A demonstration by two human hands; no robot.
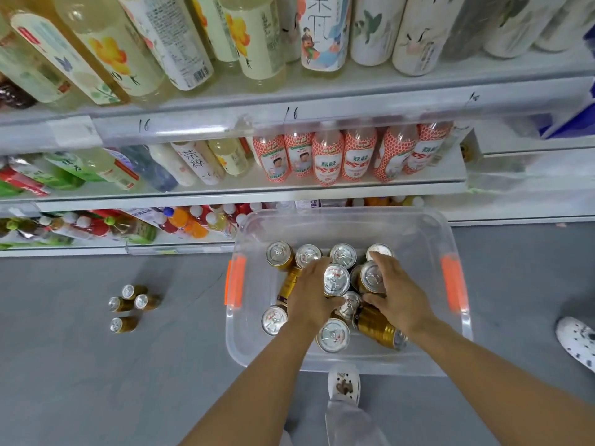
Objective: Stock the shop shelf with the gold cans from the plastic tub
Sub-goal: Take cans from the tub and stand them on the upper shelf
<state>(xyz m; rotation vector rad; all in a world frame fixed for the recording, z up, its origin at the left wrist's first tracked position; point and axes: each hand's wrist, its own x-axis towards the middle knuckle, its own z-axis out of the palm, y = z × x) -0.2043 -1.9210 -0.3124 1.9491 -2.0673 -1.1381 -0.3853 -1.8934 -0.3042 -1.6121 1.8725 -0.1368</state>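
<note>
Clear plastic forms the tub (418, 226), a rounded rectangle with orange latches (454, 284) on its two short sides, sitting on the smooth grey floor (96, 365) just in front of the shop shelf (289, 188). Inside it stand gold cans (333, 335) with silver pull-tab lids, most upright in a loose cluster, and two lie on their sides, one at the right front (381, 328) and one half hidden under the left hand (310, 296). That hand curls around an upright can (336, 280) in the middle of the cluster, fingers wrapped to its far side. The right hand (397, 296) closes round another upright can (373, 278) just beside it, thumb at its near side. Both forearms reach in over the near rim of the tub. The left part of the tub's floor is bare.

Four more gold cans (132, 304) stand in a small group on the floor, well apart to the left. The shelves are white metal with clear price strips along their front edges, and hold rows of labelled bottles (328, 156), red-patterned ones directly above the tub. A white perforated shoe (344, 381) touches the tub's near wall; another (576, 342) sits at the right edge. Open grey floor spreads left of the tub.
</note>
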